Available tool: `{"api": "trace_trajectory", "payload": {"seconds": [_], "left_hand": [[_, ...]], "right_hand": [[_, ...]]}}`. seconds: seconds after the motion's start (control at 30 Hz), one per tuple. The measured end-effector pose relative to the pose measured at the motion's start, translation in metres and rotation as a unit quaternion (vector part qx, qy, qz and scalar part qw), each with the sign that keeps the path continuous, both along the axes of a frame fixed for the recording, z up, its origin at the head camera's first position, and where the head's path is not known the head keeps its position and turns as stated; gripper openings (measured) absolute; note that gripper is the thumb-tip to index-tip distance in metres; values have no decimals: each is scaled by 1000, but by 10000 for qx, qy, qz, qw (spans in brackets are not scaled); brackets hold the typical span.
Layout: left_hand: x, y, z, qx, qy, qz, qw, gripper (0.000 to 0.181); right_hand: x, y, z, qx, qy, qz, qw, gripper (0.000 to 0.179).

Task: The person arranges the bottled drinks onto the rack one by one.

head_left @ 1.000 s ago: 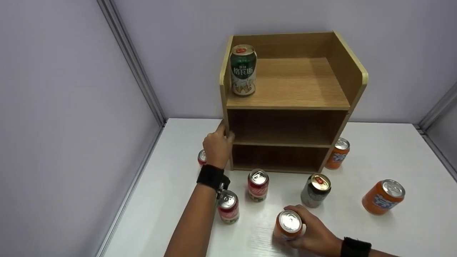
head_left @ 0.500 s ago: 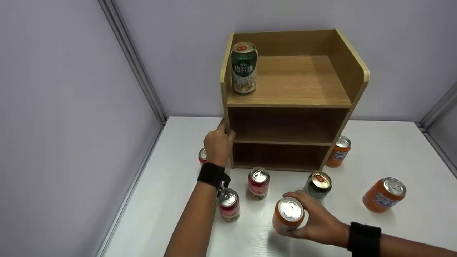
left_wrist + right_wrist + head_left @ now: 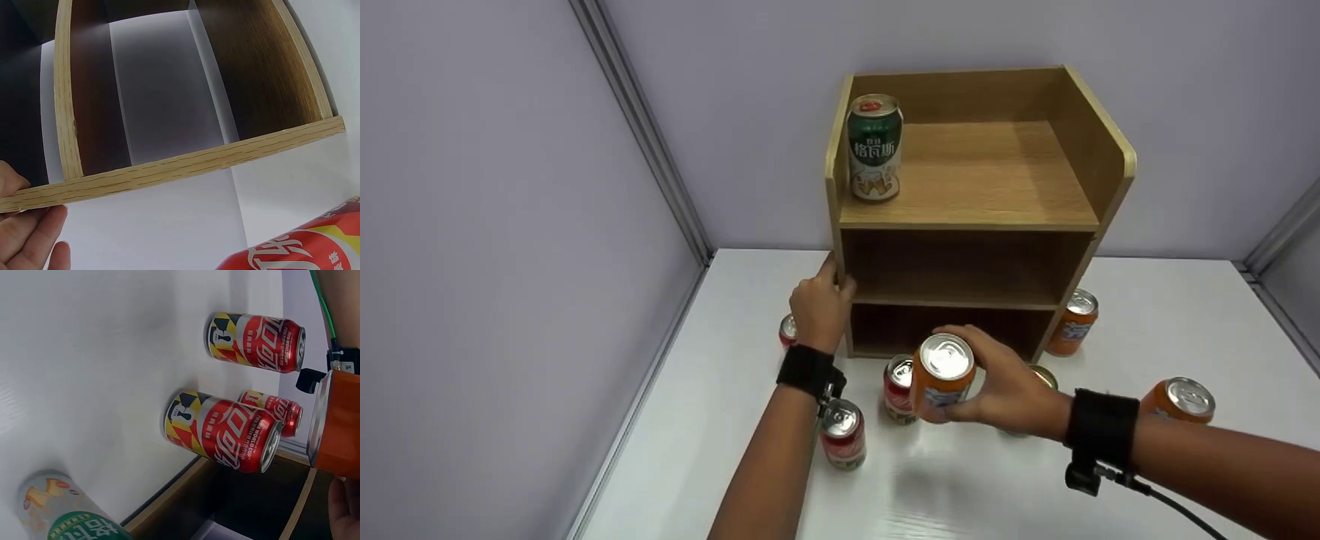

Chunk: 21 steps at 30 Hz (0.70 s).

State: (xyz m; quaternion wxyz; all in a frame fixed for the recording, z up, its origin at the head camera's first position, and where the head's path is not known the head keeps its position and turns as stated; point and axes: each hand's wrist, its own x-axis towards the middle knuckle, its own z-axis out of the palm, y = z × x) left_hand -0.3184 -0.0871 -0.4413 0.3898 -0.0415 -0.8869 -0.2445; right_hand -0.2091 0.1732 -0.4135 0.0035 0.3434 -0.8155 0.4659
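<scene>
Gripping an orange Fanta can (image 3: 941,384), the right hand (image 3: 1009,390) holds it above the bench (image 3: 682,435), in front of the lower part of a three-tier wooden shelf unit (image 3: 982,172); the thumb and fingers lie on opposite sides of the can, and its silver lid faces up towards the head camera. The left hand (image 3: 819,307) pinches the unit's left side panel (image 3: 169,171) at the front edge, its digits on both faces of the board. On the top tier a green-and-white kvass can (image 3: 874,150) stands upright, close against the left wall. A red Coca-Cola can (image 3: 898,394) stands before the unit, partly covered by the held can in the head view; another Coca-Cola can (image 3: 842,435) stands nearer the person, beside the left wrist, and a third Coca-Cola can (image 3: 787,330) is left of the unit, mostly hidden by the left hand. A second kvass can (image 3: 73,509) stands in front of the unit's right part, largely behind the right hand in the head view. Two more Fanta cans are on the right: one (image 3: 1072,322) just beside the unit, one (image 3: 1181,399) farther out, partly behind the forearm.
</scene>
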Motion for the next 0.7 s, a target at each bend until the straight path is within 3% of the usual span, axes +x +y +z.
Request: {"api": "trace_trajectory", "payload": {"seconds": [0.37, 0.7], "left_hand": [[0, 1, -1, 45, -19, 52, 10000, 14], [-1, 1, -1, 3, 119, 91, 9999, 14]], "right_hand": [[-39, -24, 19, -121, -180, -113, 9997, 88], [-72, -51, 28, 183, -4, -979, 9950, 90]]}}
